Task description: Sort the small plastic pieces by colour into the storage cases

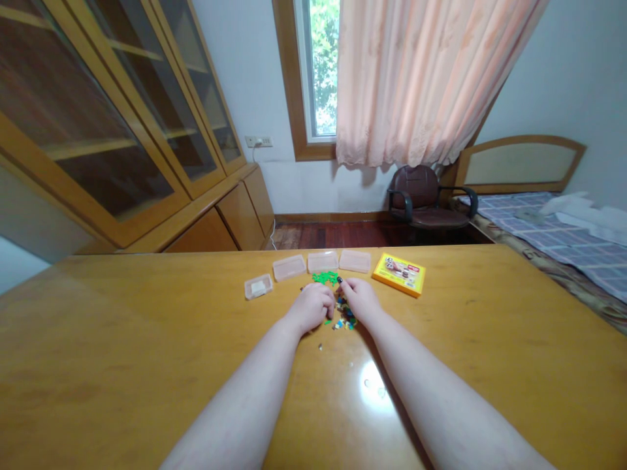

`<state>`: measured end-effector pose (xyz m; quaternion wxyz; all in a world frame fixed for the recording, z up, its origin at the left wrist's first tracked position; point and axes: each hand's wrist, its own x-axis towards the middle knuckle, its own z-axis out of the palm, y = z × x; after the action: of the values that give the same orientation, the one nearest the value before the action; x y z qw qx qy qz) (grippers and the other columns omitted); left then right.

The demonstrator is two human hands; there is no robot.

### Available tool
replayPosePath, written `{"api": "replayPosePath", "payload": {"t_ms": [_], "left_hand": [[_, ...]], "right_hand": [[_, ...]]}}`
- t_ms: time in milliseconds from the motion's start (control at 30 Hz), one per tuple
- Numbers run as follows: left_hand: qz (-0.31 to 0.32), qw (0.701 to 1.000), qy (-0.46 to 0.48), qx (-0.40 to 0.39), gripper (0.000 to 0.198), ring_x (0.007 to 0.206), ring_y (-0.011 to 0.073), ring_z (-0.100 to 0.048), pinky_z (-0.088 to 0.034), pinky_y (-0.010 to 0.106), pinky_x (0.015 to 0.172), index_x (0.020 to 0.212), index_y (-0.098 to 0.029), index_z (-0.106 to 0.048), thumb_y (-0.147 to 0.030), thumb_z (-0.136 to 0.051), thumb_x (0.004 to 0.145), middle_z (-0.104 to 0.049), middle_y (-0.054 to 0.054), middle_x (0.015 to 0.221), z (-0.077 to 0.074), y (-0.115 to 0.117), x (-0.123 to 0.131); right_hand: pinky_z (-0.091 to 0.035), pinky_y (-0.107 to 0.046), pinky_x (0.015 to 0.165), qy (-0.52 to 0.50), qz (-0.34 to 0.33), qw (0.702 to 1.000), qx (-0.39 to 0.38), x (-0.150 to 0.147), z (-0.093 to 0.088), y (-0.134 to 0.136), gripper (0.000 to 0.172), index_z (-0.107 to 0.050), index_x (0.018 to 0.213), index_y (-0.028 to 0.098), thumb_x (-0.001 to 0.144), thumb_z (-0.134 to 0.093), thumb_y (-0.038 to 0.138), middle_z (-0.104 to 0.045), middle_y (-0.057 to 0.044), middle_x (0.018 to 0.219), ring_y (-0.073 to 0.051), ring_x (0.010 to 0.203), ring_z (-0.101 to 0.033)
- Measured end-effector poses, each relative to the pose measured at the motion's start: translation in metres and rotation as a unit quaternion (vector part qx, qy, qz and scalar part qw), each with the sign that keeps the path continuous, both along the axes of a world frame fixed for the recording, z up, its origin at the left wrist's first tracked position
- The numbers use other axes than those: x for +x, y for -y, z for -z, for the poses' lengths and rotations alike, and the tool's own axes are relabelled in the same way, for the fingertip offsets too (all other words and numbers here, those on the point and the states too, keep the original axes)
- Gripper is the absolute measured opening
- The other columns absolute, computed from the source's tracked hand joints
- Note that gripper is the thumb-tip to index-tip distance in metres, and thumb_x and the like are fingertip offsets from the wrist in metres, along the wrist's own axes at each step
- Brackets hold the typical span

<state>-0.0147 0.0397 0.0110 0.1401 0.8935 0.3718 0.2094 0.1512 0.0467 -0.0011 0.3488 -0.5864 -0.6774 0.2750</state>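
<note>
**Left hand (311,308) and right hand (359,300) curled shut at a heap of tiny bricks (344,313)**

My head-camera feed shows a room dominated by a broad varnished wooden table (147,352), its glossy honey-yellow top throwing back a bright patch of light. Beyond it, along the left wall, stands a long wooden cabinet (112,124) with glass doors. Ahead, a peach curtain (431,78) with a scalloped hem hangs across a wood-framed window (318,72) full of green leaves. To the right I can see a dark leather chair (416,199) with curved armrests and a bed (553,241) covered by a blue checked mat.

On the table, a flat yellow box (398,274) lies tilted at the far right of a row of four clear plastic cases. It has a red banner and pictures, but the print is too small for me to read. Three translucent cases (322,262) sit side by side, while the leftmost case (258,286) holds something white.

The heap of bricks lies on the tabletop between and just below my wrists, mixing blue, black and green pieces. Bright green pieces (326,278) lie in a separate cluster just beyond it. The fingers of both hands are folded closed, and I cannot tell whether either hand holds a piece.
</note>
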Motion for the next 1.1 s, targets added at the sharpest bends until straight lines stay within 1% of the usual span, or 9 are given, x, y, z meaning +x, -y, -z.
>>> {"api": "replayPosePath", "payload": {"t_ms": [100,200,367,467,533,700,900,1000,1100], "left_hand": [[0.038,0.999,-0.028,-0.013,0.034,0.070,0.0126,-0.055,-0.039,0.029,0.076,0.045,-0.020,-0.065,0.003,-0.052,0.066,-0.065,-0.002,0.064,0.002,-0.001,0.000],[0.053,0.998,-0.043,-0.013,0.034,0.070,0.0126,-0.056,-0.039,0.030,0.076,0.048,-0.021,-0.066,0.002,-0.053,0.068,-0.066,-0.002,0.065,0.005,-0.001,0.001],[-0.002,1.000,-0.016,0.011,0.035,0.082,0.0156,-0.058,-0.040,0.032,0.083,0.072,-0.025,-0.074,0.001,-0.051,0.070,-0.070,-0.001,0.079,0.006,-0.002,-0.001],[-0.044,0.999,0.003,0.013,0.036,0.084,0.0165,-0.058,-0.041,0.032,0.084,0.079,-0.024,-0.074,0.001,-0.049,0.071,-0.071,0.000,0.082,0.003,-0.002,-0.002],[-0.046,0.999,0.007,0.007,0.036,0.085,0.0167,-0.057,-0.041,0.032,0.085,0.077,-0.023,-0.073,0.000,-0.047,0.070,-0.070,0.000,0.081,0.000,-0.001,-0.002],[-0.008,1.000,-0.015,-0.012,0.028,0.086,0.0182,-0.055,-0.040,0.033,0.087,0.074,-0.022,-0.069,-0.005,-0.048,0.069,-0.067,0.000,0.079,-0.006,0.006,0.000],[-0.007,0.999,-0.039,-0.011,0.031,0.102,0.0225,-0.048,-0.037,0.038,0.094,0.090,-0.021,-0.062,-0.009,-0.050,0.065,-0.058,0.004,0.101,-0.007,0.009,-0.001],[0.009,0.999,-0.046,-0.012,0.030,0.105,0.0229,-0.045,-0.036,0.040,0.098,0.094,-0.022,-0.060,-0.011,-0.051,0.067,-0.055,0.004,0.105,-0.006,0.009,-0.003],[0.000,0.998,-0.055,-0.006,0.036,0.113,0.0245,-0.041,-0.029,0.046,0.105,0.105,-0.023,-0.057,-0.015,-0.055,0.070,-0.052,0.006,0.117,-0.003,0.009,-0.003]], "right_hand": [[-0.038,-0.024,0.060,0.000,-0.001,1.000,0.000,0.000,0.000,0.000,0.037,-0.067,0.068,0.016,0.089,-0.042,0.035,-0.067,-0.004,0.067,-0.016,0.065,-0.059],[-0.037,-0.023,0.058,0.003,-0.008,1.000,0.005,-0.001,0.001,0.000,0.037,-0.066,0.067,0.016,0.089,-0.042,0.034,-0.065,-0.004,0.065,-0.016,0.063,-0.058],[-0.036,-0.023,0.057,0.004,-0.013,1.000,0.008,-0.002,0.002,0.000,0.038,-0.066,0.066,0.016,0.089,-0.041,0.034,-0.065,-0.004,0.064,-0.015,0.062,-0.057],[-0.036,-0.023,0.056,0.004,-0.015,1.000,0.003,-0.002,-0.001,0.001,0.039,-0.066,0.066,0.016,0.089,-0.041,0.034,-0.065,-0.004,0.064,-0.015,0.061,-0.057],[-0.036,-0.023,0.057,0.006,-0.016,1.000,0.003,-0.002,-0.002,0.002,0.039,-0.066,0.066,0.016,0.089,-0.041,0.034,-0.065,-0.004,0.064,-0.015,0.062,-0.057],[-0.035,-0.023,0.058,0.011,-0.016,1.000,0.001,-0.003,-0.005,0.004,0.038,-0.066,0.066,0.016,0.089,-0.042,0.033,-0.066,-0.004,0.065,-0.015,0.063,-0.057],[-0.034,-0.023,0.056,0.008,-0.016,1.000,0.000,-0.002,-0.005,0.003,0.038,-0.064,0.064,0.016,0.089,-0.043,0.034,-0.064,-0.003,0.061,-0.014,0.060,-0.055],[-0.033,-0.023,0.056,0.000,-0.009,1.000,0.004,-0.002,-0.005,0.003,0.037,-0.064,0.065,0.016,0.089,-0.042,0.034,-0.063,-0.003,0.062,-0.014,0.060,-0.054],[-0.032,-0.023,0.056,0.001,-0.001,1.000,0.010,-0.001,-0.004,0.002,0.035,-0.064,0.067,0.016,0.088,-0.043,0.034,-0.063,-0.002,0.063,-0.014,0.061,-0.054]]}}
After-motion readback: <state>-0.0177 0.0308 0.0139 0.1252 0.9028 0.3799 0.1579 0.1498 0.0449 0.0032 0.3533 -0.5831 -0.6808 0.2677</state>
